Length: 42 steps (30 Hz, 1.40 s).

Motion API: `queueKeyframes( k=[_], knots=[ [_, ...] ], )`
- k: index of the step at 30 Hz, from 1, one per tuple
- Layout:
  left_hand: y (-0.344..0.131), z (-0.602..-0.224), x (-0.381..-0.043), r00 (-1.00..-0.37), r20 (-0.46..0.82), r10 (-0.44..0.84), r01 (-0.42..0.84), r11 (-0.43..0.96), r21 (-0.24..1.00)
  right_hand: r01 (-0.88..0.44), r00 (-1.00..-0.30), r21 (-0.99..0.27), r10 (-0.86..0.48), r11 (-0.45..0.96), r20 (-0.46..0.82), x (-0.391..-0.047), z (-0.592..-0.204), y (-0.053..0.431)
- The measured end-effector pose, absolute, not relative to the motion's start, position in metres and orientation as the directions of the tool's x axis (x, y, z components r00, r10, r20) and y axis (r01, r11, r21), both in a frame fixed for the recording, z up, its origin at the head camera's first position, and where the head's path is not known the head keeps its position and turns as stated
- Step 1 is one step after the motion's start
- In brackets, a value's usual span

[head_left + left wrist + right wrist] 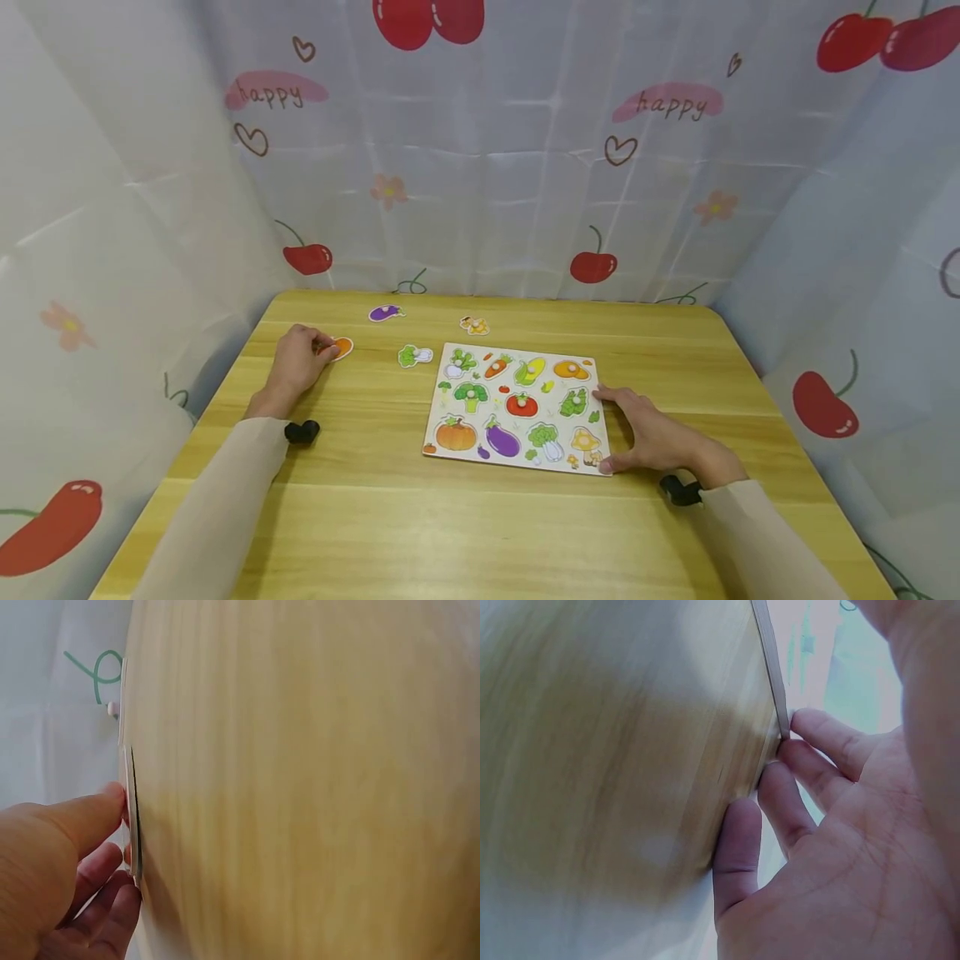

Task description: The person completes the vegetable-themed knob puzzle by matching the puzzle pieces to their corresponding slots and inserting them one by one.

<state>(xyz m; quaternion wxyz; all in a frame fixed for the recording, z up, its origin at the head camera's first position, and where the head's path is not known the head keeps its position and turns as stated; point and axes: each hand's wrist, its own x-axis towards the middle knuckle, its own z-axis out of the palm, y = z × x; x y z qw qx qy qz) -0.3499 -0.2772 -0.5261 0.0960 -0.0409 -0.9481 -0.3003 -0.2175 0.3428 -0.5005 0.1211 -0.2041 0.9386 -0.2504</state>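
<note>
Wood tbl [465,533], wht curtain [480,225] w/ cherries [593,267]

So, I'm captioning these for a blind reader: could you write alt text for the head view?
A person's left hand holds an orange puzzle piece at a wood-grain table while the right hand touches the right edge of a vegetable puzzle board. A purple eggplant piece, a leafy green piece and a yellowish piece lie loose nearby.

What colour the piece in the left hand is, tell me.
Orange with a white rim; the piece shows best in the head view.
</note>
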Motion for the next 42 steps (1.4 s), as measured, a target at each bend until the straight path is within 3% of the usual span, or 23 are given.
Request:
queueKeyframes(
  k=[23,32,42],
  knots=[
    [-0.232,-0.505,-0.326,-0.971,0.22,0.09,0.206,0.783,0.587,-0.337,-0.884,-0.526,-0.455,0.781,-0.107,-0.216,-0.502,0.341],
    [-0.203,-0.496,-0.313,-0.925,0.335,0.178,0.344,0.766,0.543,-0.319,-0.888,-0.536,-0.445,0.781,-0.119,-0.216,-0.501,0.343],
    [-0.174,-0.488,-0.288,-0.885,0.355,0.301,0.458,0.701,0.547,-0.319,-0.888,-0.539,-0.445,0.779,-0.117,-0.215,-0.499,0.341]
  ],
)
